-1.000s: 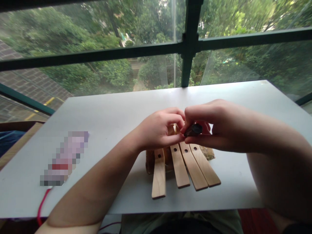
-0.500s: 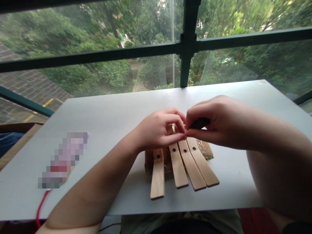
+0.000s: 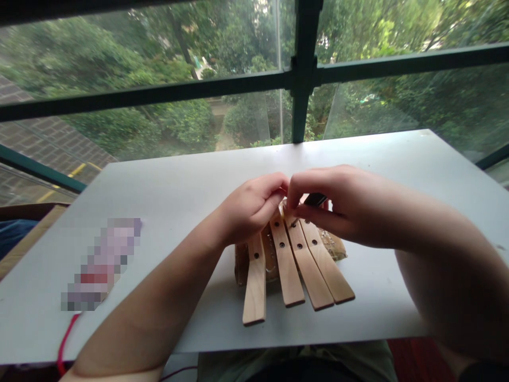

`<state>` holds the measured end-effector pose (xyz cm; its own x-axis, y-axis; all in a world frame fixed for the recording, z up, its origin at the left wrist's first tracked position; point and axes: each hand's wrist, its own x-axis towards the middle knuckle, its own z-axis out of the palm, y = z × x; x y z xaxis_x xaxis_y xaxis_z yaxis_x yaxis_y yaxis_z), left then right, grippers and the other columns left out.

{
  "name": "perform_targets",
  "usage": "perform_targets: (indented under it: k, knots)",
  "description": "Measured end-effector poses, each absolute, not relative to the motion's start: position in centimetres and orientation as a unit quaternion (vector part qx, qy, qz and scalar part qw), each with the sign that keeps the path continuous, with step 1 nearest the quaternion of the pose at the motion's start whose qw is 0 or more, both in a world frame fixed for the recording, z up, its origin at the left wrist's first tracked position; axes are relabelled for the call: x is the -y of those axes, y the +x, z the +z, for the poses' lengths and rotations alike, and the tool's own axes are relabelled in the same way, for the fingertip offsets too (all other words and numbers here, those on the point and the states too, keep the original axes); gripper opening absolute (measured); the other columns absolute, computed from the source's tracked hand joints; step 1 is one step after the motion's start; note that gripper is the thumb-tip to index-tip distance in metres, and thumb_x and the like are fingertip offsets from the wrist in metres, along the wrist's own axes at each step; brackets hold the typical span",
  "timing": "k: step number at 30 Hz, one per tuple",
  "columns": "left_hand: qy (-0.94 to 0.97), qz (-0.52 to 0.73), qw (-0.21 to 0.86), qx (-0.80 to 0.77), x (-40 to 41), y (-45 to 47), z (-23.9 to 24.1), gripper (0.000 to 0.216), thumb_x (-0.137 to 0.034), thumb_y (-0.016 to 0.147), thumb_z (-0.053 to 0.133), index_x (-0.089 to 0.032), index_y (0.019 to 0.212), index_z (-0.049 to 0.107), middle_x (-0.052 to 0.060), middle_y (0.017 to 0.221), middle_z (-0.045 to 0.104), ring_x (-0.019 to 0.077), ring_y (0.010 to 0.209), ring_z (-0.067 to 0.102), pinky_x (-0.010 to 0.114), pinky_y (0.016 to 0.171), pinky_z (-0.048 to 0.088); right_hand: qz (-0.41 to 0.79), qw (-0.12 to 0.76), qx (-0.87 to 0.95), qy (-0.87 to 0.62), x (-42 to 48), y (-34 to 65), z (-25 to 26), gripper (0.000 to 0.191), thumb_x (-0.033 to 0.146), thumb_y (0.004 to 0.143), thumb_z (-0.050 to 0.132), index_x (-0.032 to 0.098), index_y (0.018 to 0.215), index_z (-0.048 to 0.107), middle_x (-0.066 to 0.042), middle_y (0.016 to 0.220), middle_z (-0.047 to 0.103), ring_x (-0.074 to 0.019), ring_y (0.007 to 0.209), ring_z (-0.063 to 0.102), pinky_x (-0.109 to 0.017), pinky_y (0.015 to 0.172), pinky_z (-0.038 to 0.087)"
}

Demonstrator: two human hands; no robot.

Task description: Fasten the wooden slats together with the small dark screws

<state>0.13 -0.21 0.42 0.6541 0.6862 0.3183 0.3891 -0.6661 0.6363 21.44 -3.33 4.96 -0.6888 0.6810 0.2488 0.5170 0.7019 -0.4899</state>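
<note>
Both hands have shifted since half a second ago: the right hand [image 3: 338, 201] has come lower and to the left over the slats, while the left hand [image 3: 254, 204] has drawn its fingers in, so the dark round marks farther up three of the wooden slats [image 3: 254, 292] now show. Thumb and fingers of the right hand are closed around a dark object [image 3: 315, 199], mostly hidden in its grasp, with the fingertips just above the third slat from the left. Curled narrow, the left hand has its thumb up against its fingers beside the right fingertips — whether it pinches anything, I cannot tell. Beneath both hands sits a brown, shiny-surfaced block [image 3: 336, 244] on the white table [image 3: 178, 191], with the four pale slats lying across it and their near ends fanning out toward the person. The leftmost slat stands apart from the other three, which lie close together. Well off to the left on the tabletop is a pixelated item [image 3: 105, 260], a red cord [image 3: 66, 339] trailing from its near end — past the far edge, a dark green window frame [image 3: 304, 53] faces trees.
</note>
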Motion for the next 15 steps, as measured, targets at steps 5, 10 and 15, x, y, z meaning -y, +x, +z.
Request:
perform_targets:
  k: [5,10,15]
  knots:
    - [0.865,0.293,0.266,-0.31,0.22,0.11,0.28,0.016,-0.014,0.092,0.042,-0.017,0.084,0.057,-0.001,0.086,0.062,0.0138,0.08,0.059,0.027,0.075,0.047,0.237,0.216,0.896,-0.308,3.4,20.86,4.73,0.006,0.022,0.094,0.052,0.022,0.09,0.057,0.003,0.081,0.064,-0.0101,0.068,0.054,-0.023,0.061,0.038]
    - [0.859,0.298,0.271,-0.315,0.29,0.15,0.13,0.018,-0.019,0.096,0.041,-0.017,0.092,0.058,0.001,0.091,0.065,0.0149,0.085,0.06,0.028,0.078,0.048,0.258,0.212,0.887,-0.32,3.57,21.08,4.86,0.014,0.014,0.084,0.056,0.021,0.096,0.055,0.001,0.088,0.066,-0.0134,0.075,0.059,-0.026,0.063,0.042]
    - [0.853,0.281,0.293,-0.327,0.54,0.22,0.5,0.019,-0.017,0.095,0.04,-0.017,0.096,0.059,0.002,0.094,0.067,0.0156,0.087,0.061,0.028,0.08,0.049,0.272,0.187,0.885,-0.328,3.65,21.76,5.17,0.027,0.009,0.08,0.055,0.021,0.105,0.054,-0.002,0.099,0.069,-0.0164,0.086,0.063,-0.028,0.072,0.047]
